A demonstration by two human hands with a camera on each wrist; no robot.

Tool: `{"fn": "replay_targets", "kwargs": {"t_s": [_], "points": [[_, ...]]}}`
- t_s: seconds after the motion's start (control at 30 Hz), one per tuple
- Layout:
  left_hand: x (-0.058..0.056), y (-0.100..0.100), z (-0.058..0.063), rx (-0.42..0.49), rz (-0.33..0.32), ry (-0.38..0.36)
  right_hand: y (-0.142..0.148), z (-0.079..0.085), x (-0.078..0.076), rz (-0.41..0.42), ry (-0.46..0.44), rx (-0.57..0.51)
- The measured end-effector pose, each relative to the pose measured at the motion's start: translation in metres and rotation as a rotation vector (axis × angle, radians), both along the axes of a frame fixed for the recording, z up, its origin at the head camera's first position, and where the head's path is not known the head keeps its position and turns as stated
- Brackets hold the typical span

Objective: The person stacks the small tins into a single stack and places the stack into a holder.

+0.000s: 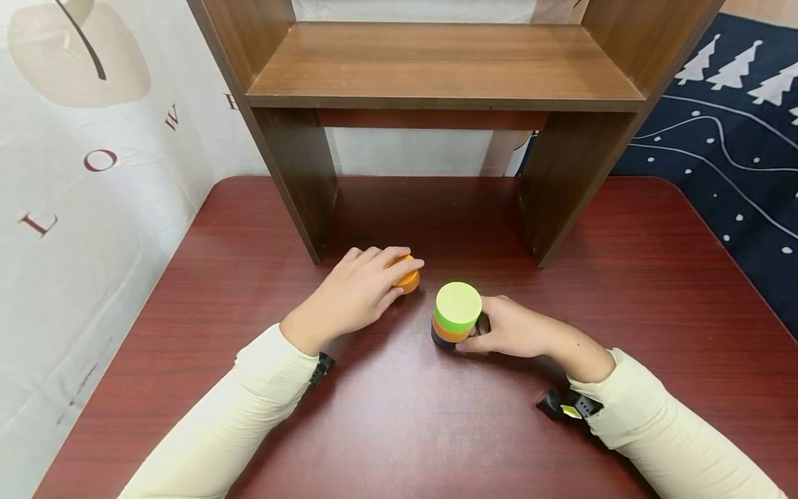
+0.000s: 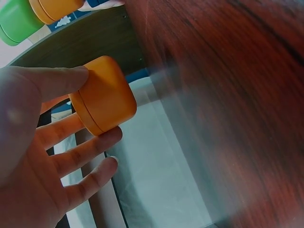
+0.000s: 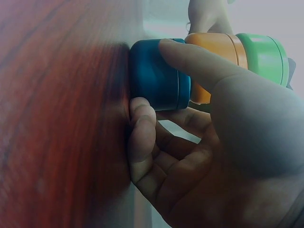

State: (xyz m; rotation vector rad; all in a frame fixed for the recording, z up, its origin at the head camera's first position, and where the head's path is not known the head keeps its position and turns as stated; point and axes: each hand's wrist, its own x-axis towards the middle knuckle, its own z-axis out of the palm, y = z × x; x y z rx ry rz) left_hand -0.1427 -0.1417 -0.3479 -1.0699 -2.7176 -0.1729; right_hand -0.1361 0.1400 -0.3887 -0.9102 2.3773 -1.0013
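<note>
My left hand (image 1: 355,291) pinches a small round orange jar (image 2: 107,97) with a lid seam, thumb on one side and fingers on the other. It holds this jar close over the table, just left of a stack. The stack stands upright: a dark blue jar (image 3: 154,76) at the bottom, a second orange jar (image 3: 213,45) in the middle and a green jar (image 3: 263,59) on top. From the right, my right hand (image 1: 514,326) grips the blue jar low down between thumb and fingers. Its thumb lies across the blue side in the right wrist view.
A brown wooden shelf unit (image 1: 445,66) stands on the back of the red-brown table (image 1: 399,423), its two side panels reaching down behind the hands. A white lettered cloth (image 1: 118,201) hangs at left, a dark blue one with white trees (image 1: 717,152) at right.
</note>
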Motion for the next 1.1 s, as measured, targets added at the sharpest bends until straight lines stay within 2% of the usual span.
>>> {"fn": "replay_targets", "kwargs": {"t_s": [1.1], "points": [[0.0046, 0.0023, 0.0064, 0.026, -0.021, 0.018, 0.0004, 0.0007, 0.0002, 0.0, 0.001, 0.002]]}}
